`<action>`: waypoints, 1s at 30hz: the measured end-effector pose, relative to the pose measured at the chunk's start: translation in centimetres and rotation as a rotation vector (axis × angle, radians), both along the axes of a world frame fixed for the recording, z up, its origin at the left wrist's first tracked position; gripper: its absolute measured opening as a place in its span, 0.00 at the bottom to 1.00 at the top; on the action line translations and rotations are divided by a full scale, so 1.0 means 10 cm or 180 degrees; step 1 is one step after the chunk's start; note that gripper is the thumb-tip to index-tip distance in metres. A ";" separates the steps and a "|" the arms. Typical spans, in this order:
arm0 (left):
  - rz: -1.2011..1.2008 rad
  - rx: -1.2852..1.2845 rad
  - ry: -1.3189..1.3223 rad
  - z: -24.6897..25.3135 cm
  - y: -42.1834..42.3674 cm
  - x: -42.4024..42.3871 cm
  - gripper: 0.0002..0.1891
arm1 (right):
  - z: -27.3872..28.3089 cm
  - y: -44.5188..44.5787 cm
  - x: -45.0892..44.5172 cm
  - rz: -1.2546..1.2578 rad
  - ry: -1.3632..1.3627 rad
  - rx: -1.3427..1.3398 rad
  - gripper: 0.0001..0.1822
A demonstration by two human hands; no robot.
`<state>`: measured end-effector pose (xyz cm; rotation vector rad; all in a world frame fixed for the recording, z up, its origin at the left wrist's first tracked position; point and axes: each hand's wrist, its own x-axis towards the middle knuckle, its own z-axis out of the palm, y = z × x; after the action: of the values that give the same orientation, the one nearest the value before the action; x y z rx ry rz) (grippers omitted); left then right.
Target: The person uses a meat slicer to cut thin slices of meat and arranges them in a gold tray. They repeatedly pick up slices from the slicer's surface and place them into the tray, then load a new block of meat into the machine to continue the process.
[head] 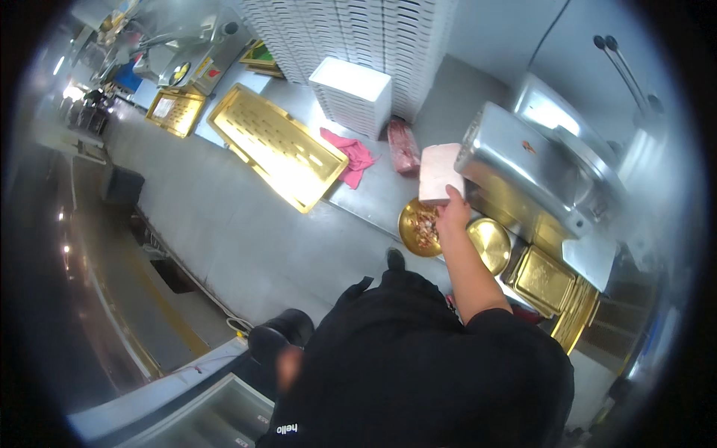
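Note:
My right hand [455,211] is at the near edge of a pale pink block [441,171], which looks like frozen meat. The thumb lies on its face; the other fingers are partly hidden. Just below the block, a gold-coloured metal bowl [411,242] holds small reddish-brown and white pieces. Beside the block lies a long piece of red meat [403,147], apparently wrapped. To the right stands a shiny metal machine, apparently a meat slicer [521,148]. My left hand [289,367] is a blur low beside my body, and its fingers cannot be made out.
A gold-coloured slotted tray [274,145] juts over the counter edge by a pink cloth [352,158]. White slotted trays [358,33] are stacked behind. Right of my arm are a round gold pan [490,245] and rectangular gold trays [543,280]. A black bin [283,330] stands left.

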<state>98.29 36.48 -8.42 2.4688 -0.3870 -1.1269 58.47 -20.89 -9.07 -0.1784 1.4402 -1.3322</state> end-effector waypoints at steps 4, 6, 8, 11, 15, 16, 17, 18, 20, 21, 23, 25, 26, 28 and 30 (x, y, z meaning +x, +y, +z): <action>0.0978 -0.0725 0.0888 0.49 -0.99 0.13 0.12 | 0.68 0.75 0.10 0.0482 -0.1040 -0.0011 0.28; 0.0390 -0.1189 0.1048 0.95 -1.68 -0.01 0.14 | 0.87 1.11 0.08 0.0567 -0.0946 -0.0067 0.28; -0.0702 -0.1943 0.1059 1.28 -2.24 -0.21 0.19 | 0.97 1.47 0.05 0.0811 -0.0986 -0.0233 0.30; -0.1336 -0.2344 0.2139 1.61 -2.87 -0.61 0.29 | 1.79 2.03 0.34 0.1208 -0.1007 -0.0641 0.32; -0.1138 -0.2769 0.3893 1.75 -3.14 -1.19 0.36 | 1.98 2.64 0.36 0.2308 0.0848 -0.1280 0.37; -0.0971 -0.2678 0.3930 1.99 -3.06 -1.24 0.36 | 2.13 2.72 0.25 0.2658 0.0935 -0.1261 0.37; -0.0798 -0.2609 0.3929 2.17 -2.99 -1.27 0.36 | 2.28 2.80 0.14 0.2856 0.0891 -0.1273 0.36; -0.0895 -0.2882 0.3841 2.23 -2.94 -1.33 0.33 | 2.43 2.84 0.05 0.2988 0.0824 -0.1300 0.36; -0.1518 -0.2789 0.3598 2.32 -2.87 -1.46 0.31 | 2.43 3.02 -0.13 0.2716 0.0819 -0.1378 0.34; -0.1799 -0.2743 0.3448 2.41 -2.86 -1.53 0.30 | 2.46 3.09 -0.23 0.2540 0.0378 -0.1397 0.45; -0.2237 -0.2347 0.3369 2.87 -2.92 -1.89 0.26 | 2.59 3.10 -0.44 0.2539 0.1697 -0.1135 0.37; -0.2627 -0.1853 0.3382 3.15 -2.96 -2.21 0.28 | 2.53 3.28 -0.75 0.1648 0.0006 -0.0950 0.34; -0.2636 -0.1988 0.3707 3.20 -3.01 -2.35 0.28 | 2.42 3.38 -0.98 0.1147 -0.1113 -0.1095 0.34; -0.2647 -0.2397 0.4487 3.21 -3.05 -2.67 0.30 | 2.45 3.45 -1.20 0.0793 -0.2239 -0.1815 0.37; -0.2872 -0.2601 0.3903 3.26 -3.15 -2.90 0.30 | 2.35 3.35 -1.72 0.0922 -0.2681 -0.2368 0.38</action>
<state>69.26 4.95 24.22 0.5910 -1.2314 -1.9764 41.25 12.56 14.42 -0.2545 0.1770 -1.3952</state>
